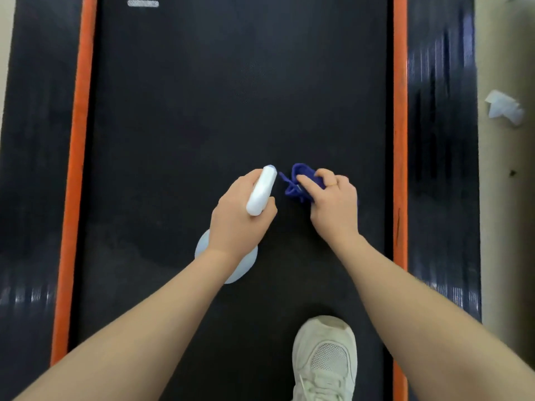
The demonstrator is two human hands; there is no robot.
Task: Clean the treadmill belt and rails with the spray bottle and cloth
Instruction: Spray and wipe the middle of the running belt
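I look straight down on the black treadmill belt point(202, 96), edged by orange strips point(82, 111) and dark side rails point(440, 140). My left hand point(237, 215) grips the neck of a white spray bottle point(260, 192), its nozzle pointing forward over the belt; the pale bottle body point(246, 266) shows under my wrist. Just to the right, my right hand point(333, 201) holds a bunched blue cloth point(301, 180) between its curled fingers, low over the middle of the belt. Whether the cloth touches the belt I cannot tell.
A pale sneaker point(324, 360) stands on the belt near the bottom edge. A crumpled white paper point(503, 107) lies on the beige floor to the right of the treadmill. A small white mark point(142, 3) sits on the belt's far left.
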